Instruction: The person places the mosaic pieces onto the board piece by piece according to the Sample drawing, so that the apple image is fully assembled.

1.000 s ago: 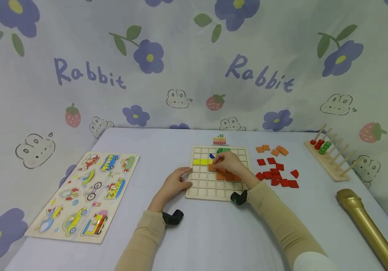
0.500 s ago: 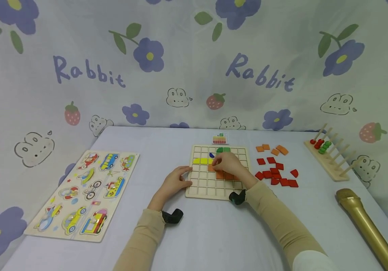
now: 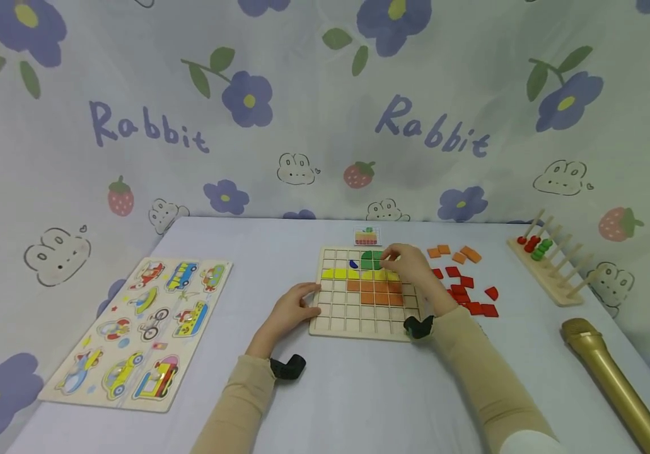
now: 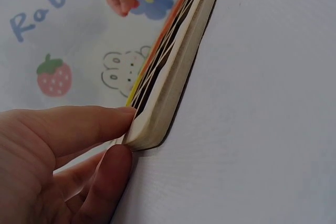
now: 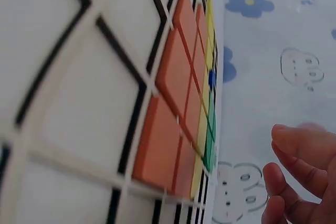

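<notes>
A wooden grid board point(image 3: 336, 328) lies mid-table with flat coloured tiles in its cells. Orange tiles point(image 3: 374, 292) fill part of two rows, below a row of yellow tiles point(image 3: 333, 273). Farther back sit green tiles point(image 3: 367, 260) and a small blue tile point(image 3: 354, 264). My left hand point(image 3: 289, 309) touches the board's left edge, thumb and fingertips against the rim point(image 4: 157, 114). Over the right part of the board hovers my right hand point(image 3: 408, 265), its fingers bent loosely. In the right wrist view no tile shows between the thumb and fingers point(image 5: 294, 142).
Loose red tiles point(image 3: 461, 297) and orange tiles point(image 3: 459, 258) lie right of the board. A small pattern card point(image 3: 367, 237) is behind it. A vehicle puzzle point(image 3: 149, 328) lies left; a bead-and-peg stand point(image 3: 551, 268) and a gold microphone point(image 3: 608, 372) are at right.
My right hand has left the orange tile it was placing in the upper orange row and moved right and up. That row now shows uncovered. My left hand stays at the board's edge.
</notes>
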{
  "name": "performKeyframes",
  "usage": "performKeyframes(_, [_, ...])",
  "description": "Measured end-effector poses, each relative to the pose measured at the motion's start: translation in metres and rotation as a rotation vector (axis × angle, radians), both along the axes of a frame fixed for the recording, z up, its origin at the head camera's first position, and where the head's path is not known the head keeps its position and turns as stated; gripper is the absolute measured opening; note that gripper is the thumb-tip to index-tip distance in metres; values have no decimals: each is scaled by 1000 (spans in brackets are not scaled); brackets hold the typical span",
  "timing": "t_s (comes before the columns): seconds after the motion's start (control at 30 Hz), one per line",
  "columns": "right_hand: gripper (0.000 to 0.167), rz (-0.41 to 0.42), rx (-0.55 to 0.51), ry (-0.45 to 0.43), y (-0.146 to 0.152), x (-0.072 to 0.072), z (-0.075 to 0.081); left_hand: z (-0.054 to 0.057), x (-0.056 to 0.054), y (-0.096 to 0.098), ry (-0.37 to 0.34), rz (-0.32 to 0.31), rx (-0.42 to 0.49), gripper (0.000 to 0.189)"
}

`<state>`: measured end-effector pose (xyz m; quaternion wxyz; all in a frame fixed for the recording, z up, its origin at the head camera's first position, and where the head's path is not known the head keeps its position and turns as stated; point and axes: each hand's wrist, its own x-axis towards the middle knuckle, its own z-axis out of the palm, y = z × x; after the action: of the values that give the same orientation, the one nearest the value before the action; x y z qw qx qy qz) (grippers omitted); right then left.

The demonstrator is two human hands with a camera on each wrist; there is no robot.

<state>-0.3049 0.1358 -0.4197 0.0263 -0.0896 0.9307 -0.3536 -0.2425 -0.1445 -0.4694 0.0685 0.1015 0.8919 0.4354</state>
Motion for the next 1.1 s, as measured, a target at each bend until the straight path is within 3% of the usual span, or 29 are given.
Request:
performKeyframes(0.17, [23,-125,-52,-3,48,-2,2,-1,-1,1,2,2,-3,53])
performKeyframes(0.43, [34,-351,-168,-32,120,-2,-15,-2,0,0,-2,5,-3,53])
performKeyframes(0.73, [45,-487,-261,-113,165,-7,-32,-2,0,1,-11,14,7,53])
performKeyframes(0.83, [49,-501,-229,-133,170,-10,-35,-2,1,1,-13,11,7,54])
performKeyframes(1.1, [52,-450,-15,-136,167,-11,-35,-1,1,2,-13,6,0,54])
